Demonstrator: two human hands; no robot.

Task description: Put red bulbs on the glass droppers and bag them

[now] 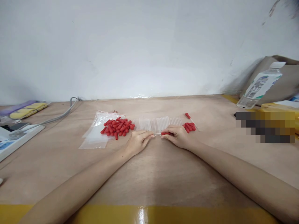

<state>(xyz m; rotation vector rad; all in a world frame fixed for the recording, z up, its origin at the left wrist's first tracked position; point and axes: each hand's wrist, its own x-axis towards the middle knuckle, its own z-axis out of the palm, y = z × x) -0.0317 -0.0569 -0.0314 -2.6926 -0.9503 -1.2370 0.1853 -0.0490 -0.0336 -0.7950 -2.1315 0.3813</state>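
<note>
Beside clear tubes [149,124], the left hand [139,140] pinches a slim tube [158,134], the right hand [178,137] a red bulb [165,133]; bottle label [262,86] illegible.

On your left, find a power strip [30,131]; a cable [59,118] runs from it toward the wall [149,49]. Beyond lies a yellow bundle [28,111]. Far right, a bottle [263,85] stands in front of a bag [287,79].

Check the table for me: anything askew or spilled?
One red bulb lies apart beyond the small red pile near the right hand, a thin clear tube slanting by it, out of line with the tube row. No spill shows.
</note>
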